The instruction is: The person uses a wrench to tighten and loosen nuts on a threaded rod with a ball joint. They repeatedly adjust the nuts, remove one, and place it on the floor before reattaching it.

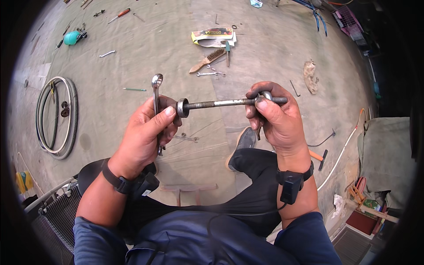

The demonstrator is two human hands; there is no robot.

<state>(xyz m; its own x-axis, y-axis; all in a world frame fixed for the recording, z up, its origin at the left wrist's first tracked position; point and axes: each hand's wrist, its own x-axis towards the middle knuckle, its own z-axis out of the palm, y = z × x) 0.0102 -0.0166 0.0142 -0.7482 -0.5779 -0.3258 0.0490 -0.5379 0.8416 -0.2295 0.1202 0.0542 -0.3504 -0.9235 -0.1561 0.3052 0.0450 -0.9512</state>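
Observation:
A long threaded axle [223,103] is stretched level between my two hands, with a shiny bare middle and dark threaded ends. My left hand [148,121] is closed around a combination wrench [156,88] that stands upright, ring end up. Next to its thumb, a round metal cup [182,107] sits on the axle's left end. My right hand [277,110] pinches the axle near its right end, thumb against a second wrench [266,95] whose ring is around or beside the axle; fingers hide much of it. The axle's tip pokes out past that hand.
Beyond my hands lie a wire brush [209,60], small wrenches [207,73], a torn box [214,38] and a pencil [134,89]. Wheel rims with tyres [75,117] lie left. A hammer [323,160] and a white hose [339,161] are at right. My shoe [243,148] rests below.

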